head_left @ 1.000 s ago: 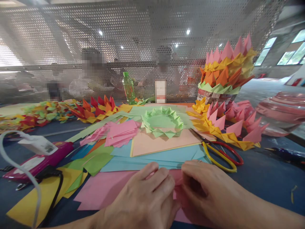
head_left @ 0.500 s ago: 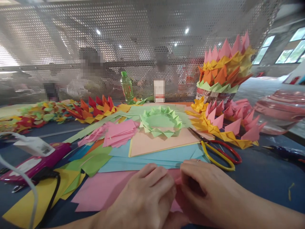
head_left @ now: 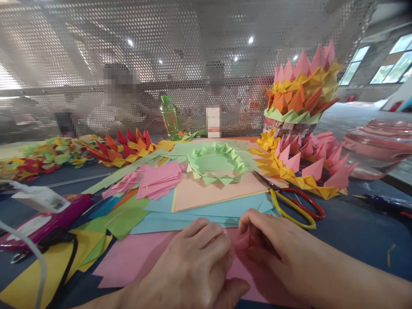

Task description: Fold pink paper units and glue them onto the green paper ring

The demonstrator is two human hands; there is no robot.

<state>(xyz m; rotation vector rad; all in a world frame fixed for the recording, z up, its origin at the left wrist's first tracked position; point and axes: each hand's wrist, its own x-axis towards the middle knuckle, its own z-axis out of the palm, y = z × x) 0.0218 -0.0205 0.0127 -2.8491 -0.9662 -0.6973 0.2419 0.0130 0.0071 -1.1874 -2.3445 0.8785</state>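
My right hand [head_left: 283, 249] pinches pink paper [head_left: 241, 241]; whether my left hand [head_left: 195, 259] grips, I can't tell; tabletop [head_left: 357, 234] reaches right edge.

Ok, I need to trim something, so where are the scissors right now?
In the head view, the scissors lie right of centre, just beyond the right hand and to the right of the green paper ring.

I'm on the head camera here, looking from the near side of the table [head_left: 357, 244], facing forward and tipped down. Closest to me, the left hand [head_left: 199, 262] and right hand [head_left: 273, 253] fill the lower frame; farther out stands the perforated screen [head_left: 193, 38], with windows [head_left: 355, 64] distant at upper right.
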